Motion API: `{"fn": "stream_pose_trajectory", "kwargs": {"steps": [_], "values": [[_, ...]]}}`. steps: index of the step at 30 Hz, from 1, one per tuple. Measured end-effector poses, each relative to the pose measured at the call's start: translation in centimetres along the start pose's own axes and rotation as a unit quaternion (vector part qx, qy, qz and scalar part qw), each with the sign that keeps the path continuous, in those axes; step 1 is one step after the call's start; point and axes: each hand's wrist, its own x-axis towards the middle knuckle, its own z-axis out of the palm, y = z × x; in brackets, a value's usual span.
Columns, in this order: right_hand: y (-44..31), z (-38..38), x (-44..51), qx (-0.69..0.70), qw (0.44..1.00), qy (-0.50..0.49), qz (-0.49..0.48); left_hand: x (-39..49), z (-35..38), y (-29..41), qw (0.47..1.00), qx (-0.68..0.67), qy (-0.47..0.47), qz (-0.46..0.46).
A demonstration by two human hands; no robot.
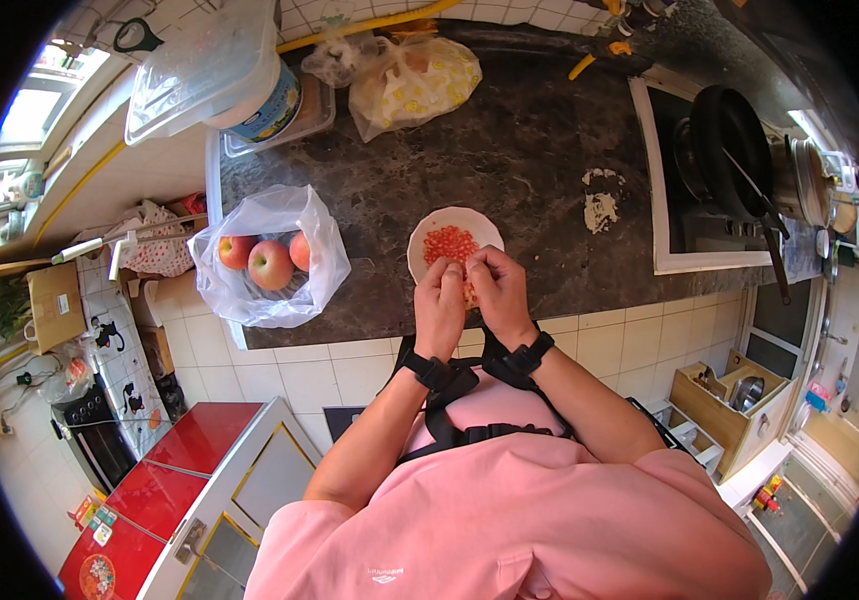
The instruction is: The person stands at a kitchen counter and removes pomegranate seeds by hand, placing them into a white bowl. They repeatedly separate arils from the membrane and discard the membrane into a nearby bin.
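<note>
My left hand (440, 309) and my right hand (503, 294) meet above the near edge of a white bowl (483, 223). Between them they grip a small pomegranate piece (469, 294), whose reddish and pale parts show below the fingertips; most of it is hidden by the fingers. Loose red pomegranate seeds (449, 243) lie in the bowl. To the left, a clear plastic bag (324, 262) stands with its mouth spread, and red apples (272, 265) sit inside it.
The dark marble-patterned countertop (527, 165) carries a tied plastic bag (414, 86) and stacked plastic containers (196, 75) at the back. White residue (600, 212) marks its right part. A black frying pan (733, 150) rests over the cooktop at right, handle pointing towards me.
</note>
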Motion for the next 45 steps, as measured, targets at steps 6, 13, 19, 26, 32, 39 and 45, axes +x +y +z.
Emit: {"fn": "stream_pose_trajectory", "kwargs": {"steps": [6, 13, 19, 26, 32, 39, 45], "values": [[0.6, -0.2, 0.2, 0.019, 1.000, -0.005, -0.010, 0.3, 0.3, -0.6, 0.999, -0.035, 0.008, -0.006], [0.9, -0.1, 0.4, 0.025, 1.000, 0.000, -0.003, 0.4, 0.3, -0.6, 0.998, -0.047, 0.010, -0.045], [-0.2, 0.0, 0.4, -0.105, 0.994, -0.015, 0.014, 0.9, 0.0, -0.3, 0.998, 0.046, 0.045, -0.015], [0.4, 0.0, 0.4, -0.085, 0.996, -0.007, -0.012, 1.1, -0.4, -1.1, 0.999, -0.014, -0.009, -0.029], [0.6, -0.1, 0.4, -0.090, 0.996, -0.010, -0.001, 1.3, -0.6, -1.5, 0.999, -0.019, -0.021, -0.023], [1.6, 0.0, 0.7, -0.055, 0.998, -0.008, -0.012, 1.9, -0.3, -2.0, 1.000, -0.028, -0.002, 0.015], [2.1, -0.4, 1.0, -0.046, 0.998, 0.012, -0.051, 1.3, -0.5, -0.5, 0.989, -0.106, -0.035, -0.099]]}}
